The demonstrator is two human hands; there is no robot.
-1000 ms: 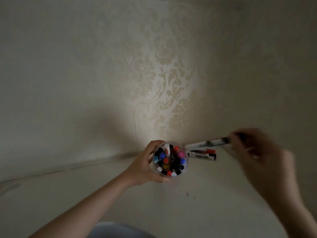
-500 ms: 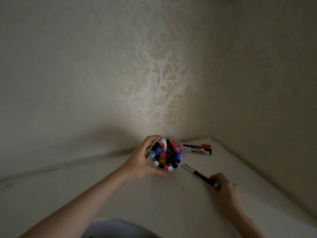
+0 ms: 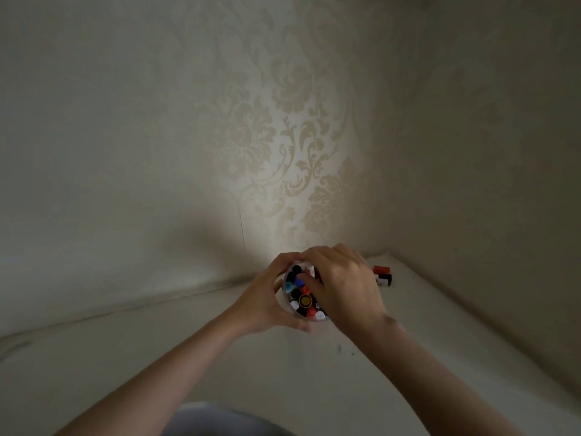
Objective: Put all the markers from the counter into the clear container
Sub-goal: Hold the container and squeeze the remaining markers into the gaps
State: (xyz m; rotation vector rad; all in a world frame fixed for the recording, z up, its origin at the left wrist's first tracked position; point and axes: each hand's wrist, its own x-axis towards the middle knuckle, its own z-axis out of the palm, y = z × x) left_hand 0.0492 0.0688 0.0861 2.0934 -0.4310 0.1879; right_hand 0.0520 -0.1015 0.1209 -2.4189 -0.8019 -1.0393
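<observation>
The clear container (image 3: 285, 292) stands on the pale counter (image 3: 220, 366) near the corner, packed with upright markers (image 3: 304, 300) with caps of several colours. My left hand (image 3: 267, 303) is wrapped around its left side. My right hand (image 3: 345, 287) covers its top right, fingers curled down among the caps; the black-and-white marker it carries is hidden beneath the hand. Behind my right hand two markers lie side by side on the counter, one with a red cap (image 3: 381, 268) and one with a black cap (image 3: 385, 278); only their right ends show.
Patterned wallpapered walls meet in a corner (image 3: 388, 247) just behind the container. The counter narrows toward that corner along the right wall. A grey-blue rounded shape (image 3: 226, 420) sits at the bottom edge, close to me.
My right hand held a marker in the air, brought it down to the counter right of the container, and has now moved up over the container's mouth. My left hand kept its hold.
</observation>
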